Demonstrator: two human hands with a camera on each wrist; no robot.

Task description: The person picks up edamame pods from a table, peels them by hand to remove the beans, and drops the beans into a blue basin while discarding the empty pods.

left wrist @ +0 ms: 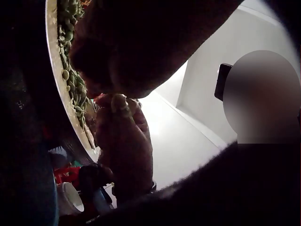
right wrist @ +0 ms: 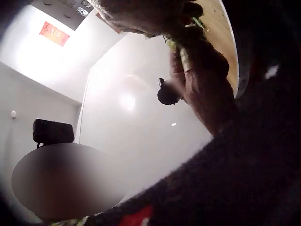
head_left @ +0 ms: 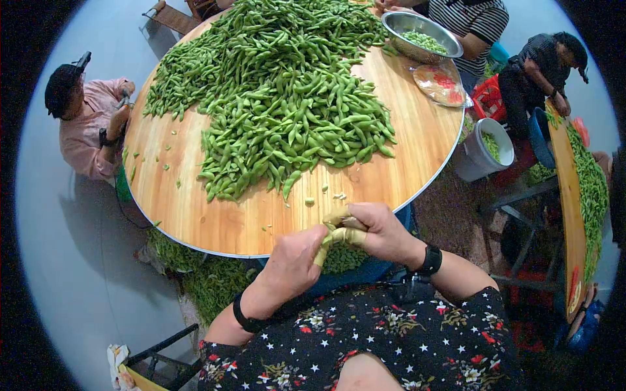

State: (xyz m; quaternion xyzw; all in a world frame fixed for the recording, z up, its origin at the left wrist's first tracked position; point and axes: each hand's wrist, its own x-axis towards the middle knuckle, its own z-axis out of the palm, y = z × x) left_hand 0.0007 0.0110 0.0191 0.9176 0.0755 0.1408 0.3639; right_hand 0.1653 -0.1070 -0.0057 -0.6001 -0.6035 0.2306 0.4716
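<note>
Left hand (head_left: 290, 260) and right hand (head_left: 383, 233) pinch a green pod (right wrist: 171, 44) by the near edge of the wooden table (head_left: 225, 225), facing piled pods (head_left: 293, 124).

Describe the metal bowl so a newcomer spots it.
Find the round wooden table and its big pod heap. Head view, right of the heap: the bowl. It is deep and shiny, holding shelled beans, unlike the flat plastic-wrapped disc beside it.

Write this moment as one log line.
left hand: pinches green pod | right hand: pinches same pod | pod heap: on table | metal bowl: holds beans
</note>
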